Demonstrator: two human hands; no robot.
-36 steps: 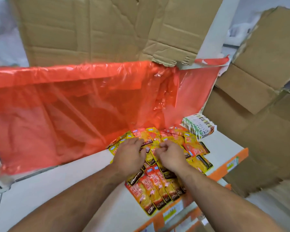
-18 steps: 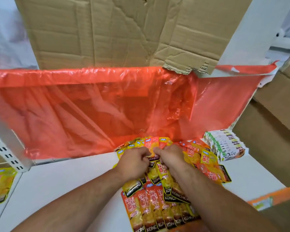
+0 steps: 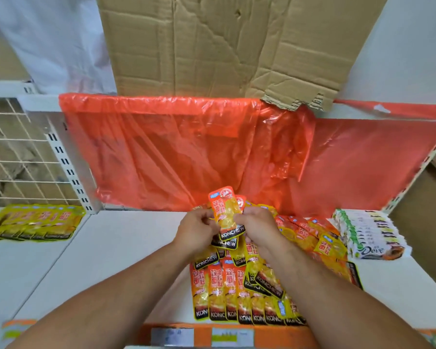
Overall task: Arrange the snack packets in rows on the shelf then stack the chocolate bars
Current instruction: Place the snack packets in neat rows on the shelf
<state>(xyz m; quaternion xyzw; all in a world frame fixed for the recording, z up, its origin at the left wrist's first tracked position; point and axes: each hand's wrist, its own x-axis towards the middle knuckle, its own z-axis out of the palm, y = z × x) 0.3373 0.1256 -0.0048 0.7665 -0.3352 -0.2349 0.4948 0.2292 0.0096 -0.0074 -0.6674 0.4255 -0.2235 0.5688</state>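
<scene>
White shelf (image 3: 126, 248), crinkled orange plastic (image 3: 174, 152), left hand (image 3: 196, 233) and right hand (image 3: 258, 230) pinching 1 glossy snack packet (image 3: 225, 210)

Plastic sheet (image 3: 174, 152): see-thru red-orange. Above it, cardboard (image 3: 212, 46) plain brown. Below it, shelf (image 3: 111, 248) white w/ orange front strip (image 3: 275, 336). Snack packets (image 3: 227, 293) below sheet: orange + yellow, black band, white lettering. Raised packet (image 3: 225, 212), same colours. Chocolate bars (image 3: 370, 233) under sheet's rt end: white, green + dark tips. Left of sheet, wire grid (image 3: 18, 140) cream.
</scene>
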